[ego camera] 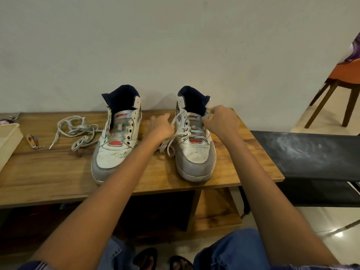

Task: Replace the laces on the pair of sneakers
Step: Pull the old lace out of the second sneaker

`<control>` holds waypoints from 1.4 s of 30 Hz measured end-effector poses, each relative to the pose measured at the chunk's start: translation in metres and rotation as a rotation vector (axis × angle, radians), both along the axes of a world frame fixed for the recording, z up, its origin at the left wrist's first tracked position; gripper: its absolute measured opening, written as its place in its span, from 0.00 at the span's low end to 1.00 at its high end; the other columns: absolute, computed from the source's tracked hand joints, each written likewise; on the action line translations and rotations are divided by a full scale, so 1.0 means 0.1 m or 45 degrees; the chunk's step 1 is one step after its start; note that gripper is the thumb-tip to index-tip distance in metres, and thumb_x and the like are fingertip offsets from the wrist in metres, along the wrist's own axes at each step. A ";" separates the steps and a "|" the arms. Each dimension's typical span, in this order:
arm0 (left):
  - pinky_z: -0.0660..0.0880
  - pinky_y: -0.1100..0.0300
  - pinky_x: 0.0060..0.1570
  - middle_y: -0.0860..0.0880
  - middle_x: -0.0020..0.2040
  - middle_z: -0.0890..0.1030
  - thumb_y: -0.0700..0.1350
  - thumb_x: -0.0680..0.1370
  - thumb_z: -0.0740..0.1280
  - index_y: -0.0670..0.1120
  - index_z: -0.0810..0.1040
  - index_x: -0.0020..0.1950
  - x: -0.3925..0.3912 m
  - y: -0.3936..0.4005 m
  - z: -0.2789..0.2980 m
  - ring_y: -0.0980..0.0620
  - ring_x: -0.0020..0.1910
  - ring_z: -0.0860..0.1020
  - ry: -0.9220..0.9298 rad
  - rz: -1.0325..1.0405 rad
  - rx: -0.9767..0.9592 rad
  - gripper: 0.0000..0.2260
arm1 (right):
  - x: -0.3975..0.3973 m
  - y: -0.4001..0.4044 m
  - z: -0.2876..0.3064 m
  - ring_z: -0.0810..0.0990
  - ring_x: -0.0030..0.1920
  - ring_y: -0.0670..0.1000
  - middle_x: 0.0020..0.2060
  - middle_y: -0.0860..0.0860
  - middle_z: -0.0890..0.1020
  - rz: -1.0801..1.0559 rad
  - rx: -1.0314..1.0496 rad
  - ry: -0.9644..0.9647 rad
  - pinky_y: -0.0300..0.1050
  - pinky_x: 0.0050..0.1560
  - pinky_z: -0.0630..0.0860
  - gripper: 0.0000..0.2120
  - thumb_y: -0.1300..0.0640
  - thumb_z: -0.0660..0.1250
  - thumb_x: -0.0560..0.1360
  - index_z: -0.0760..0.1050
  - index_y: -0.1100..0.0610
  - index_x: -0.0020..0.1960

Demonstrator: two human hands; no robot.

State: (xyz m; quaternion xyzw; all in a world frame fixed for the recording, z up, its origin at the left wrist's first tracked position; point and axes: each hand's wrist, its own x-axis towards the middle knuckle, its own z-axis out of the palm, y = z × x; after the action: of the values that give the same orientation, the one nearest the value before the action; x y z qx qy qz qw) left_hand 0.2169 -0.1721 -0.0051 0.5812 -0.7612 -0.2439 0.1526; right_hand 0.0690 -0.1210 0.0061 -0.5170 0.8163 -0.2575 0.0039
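Observation:
Two white and grey high-top sneakers stand side by side on a wooden table [58,172], toes toward me. The left sneaker [116,137] has bare eyelets and no lace. A loose grey-white lace [78,131] lies tangled on the table to its left. The right sneaker [194,139] still carries a white lace [183,131] in its lower eyelets, with slack spilling off its left side. My left hand [161,127] pinches that lace beside the shoe. My right hand [222,121] grips the upper right edge of the right sneaker near its collar.
A beige tray [7,141] sits at the table's left edge, with a small keychain tool [33,141] beside it. A black bench [311,152] adjoins the table on the right. A wooden chair [339,94] stands far right. A plain wall is close behind the shoes.

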 end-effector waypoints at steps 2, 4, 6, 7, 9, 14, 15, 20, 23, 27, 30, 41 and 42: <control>0.64 0.51 0.65 0.43 0.70 0.66 0.42 0.79 0.61 0.49 0.71 0.68 -0.06 0.03 0.06 0.44 0.69 0.63 0.114 0.111 -0.343 0.17 | 0.06 0.04 0.13 0.76 0.44 0.55 0.44 0.54 0.79 -0.057 -0.176 0.100 0.43 0.39 0.67 0.13 0.52 0.62 0.77 0.77 0.62 0.52; 0.73 0.58 0.52 0.45 0.56 0.78 0.45 0.80 0.62 0.46 0.79 0.55 -0.15 0.10 0.11 0.50 0.54 0.75 0.266 0.072 -0.589 0.09 | 0.11 0.07 0.25 0.78 0.44 0.54 0.44 0.53 0.81 0.011 -0.323 0.090 0.44 0.41 0.71 0.11 0.54 0.63 0.76 0.79 0.60 0.48; 0.71 0.65 0.33 0.49 0.36 0.80 0.51 0.79 0.63 0.45 0.81 0.39 -0.21 0.16 0.09 0.56 0.32 0.75 0.291 0.024 -0.569 0.14 | 0.16 0.09 0.28 0.79 0.45 0.53 0.44 0.53 0.82 0.202 -0.238 0.052 0.46 0.43 0.75 0.07 0.58 0.64 0.74 0.80 0.57 0.47; 0.68 0.67 0.27 0.51 0.30 0.78 0.52 0.78 0.65 0.46 0.80 0.35 -0.23 0.18 0.07 0.57 0.27 0.73 0.274 0.022 -0.549 0.16 | 0.20 0.10 0.26 0.79 0.46 0.53 0.45 0.53 0.81 0.286 -0.112 0.075 0.46 0.43 0.75 0.07 0.60 0.65 0.72 0.79 0.57 0.48; 0.68 0.66 0.27 0.52 0.29 0.77 0.52 0.75 0.68 0.46 0.80 0.33 -0.22 0.17 0.00 0.57 0.28 0.75 0.237 0.043 -0.492 0.14 | 0.30 0.11 0.17 0.76 0.46 0.53 0.46 0.54 0.79 0.361 0.142 0.254 0.44 0.39 0.69 0.10 0.62 0.64 0.72 0.75 0.59 0.53; 0.76 0.60 0.35 0.48 0.34 0.81 0.53 0.72 0.71 0.44 0.83 0.39 -0.17 0.07 -0.01 0.54 0.32 0.77 0.241 0.037 -0.326 0.12 | 0.39 0.06 0.01 0.71 0.42 0.51 0.46 0.52 0.76 0.345 0.158 0.439 0.44 0.38 0.65 0.12 0.62 0.64 0.75 0.69 0.58 0.58; 0.72 0.64 0.31 0.49 0.31 0.79 0.53 0.73 0.71 0.44 0.82 0.37 -0.14 0.06 0.01 0.55 0.29 0.75 0.248 0.031 -0.299 0.12 | 0.39 0.04 -0.01 0.72 0.44 0.51 0.48 0.52 0.77 0.356 0.121 0.396 0.44 0.38 0.67 0.13 0.62 0.64 0.74 0.70 0.58 0.59; 0.76 0.58 0.37 0.45 0.34 0.81 0.47 0.73 0.71 0.38 0.83 0.42 0.00 -0.08 0.06 0.52 0.33 0.76 0.410 0.048 -0.050 0.11 | 0.12 0.12 0.10 0.74 0.45 0.51 0.48 0.51 0.78 0.069 -0.184 -0.259 0.40 0.37 0.69 0.15 0.65 0.66 0.71 0.72 0.57 0.57; 0.69 0.64 0.31 0.47 0.34 0.80 0.46 0.74 0.71 0.39 0.83 0.42 -0.01 -0.06 0.04 0.54 0.32 0.74 0.419 0.031 -0.051 0.10 | 0.01 0.23 0.17 0.72 0.44 0.50 0.48 0.52 0.77 0.000 -0.154 -0.228 0.41 0.40 0.67 0.17 0.66 0.66 0.71 0.71 0.59 0.59; 0.66 0.63 0.28 0.46 0.33 0.79 0.47 0.74 0.71 0.38 0.83 0.40 -0.05 -0.05 0.03 0.55 0.28 0.71 0.397 0.036 -0.078 0.12 | 0.20 0.18 0.22 0.76 0.52 0.55 0.51 0.54 0.80 0.254 -0.082 0.202 0.45 0.44 0.71 0.18 0.65 0.63 0.73 0.72 0.57 0.63; 0.68 0.63 0.29 0.48 0.32 0.79 0.47 0.74 0.70 0.39 0.83 0.40 -0.04 -0.07 0.01 0.56 0.28 0.72 0.409 0.032 -0.059 0.11 | 0.40 0.08 0.11 0.75 0.47 0.53 0.43 0.52 0.76 0.294 0.212 0.481 0.44 0.40 0.71 0.11 0.63 0.64 0.74 0.75 0.58 0.56; 0.74 0.59 0.35 0.44 0.38 0.83 0.47 0.74 0.71 0.40 0.83 0.41 -0.01 -0.05 0.01 0.51 0.35 0.79 0.467 0.014 -0.064 0.10 | -0.13 0.28 0.12 0.75 0.37 0.45 0.39 0.48 0.82 -0.353 -0.517 -0.546 0.38 0.35 0.68 0.10 0.57 0.63 0.77 0.82 0.57 0.53; 0.76 0.57 0.38 0.43 0.39 0.83 0.46 0.74 0.71 0.39 0.83 0.41 -0.02 -0.04 0.01 0.50 0.36 0.79 0.463 0.025 -0.072 0.10 | -0.09 0.30 0.14 0.77 0.43 0.47 0.45 0.50 0.83 -0.337 -0.452 -0.350 0.38 0.40 0.68 0.11 0.58 0.64 0.77 0.79 0.57 0.58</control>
State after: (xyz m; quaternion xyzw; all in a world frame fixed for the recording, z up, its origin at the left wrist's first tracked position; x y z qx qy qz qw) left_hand 0.2145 -0.1761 -0.0043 0.5304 -0.7219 -0.3220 0.3064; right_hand 0.0604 -0.0912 0.0206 -0.3583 0.8108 -0.4629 -0.0097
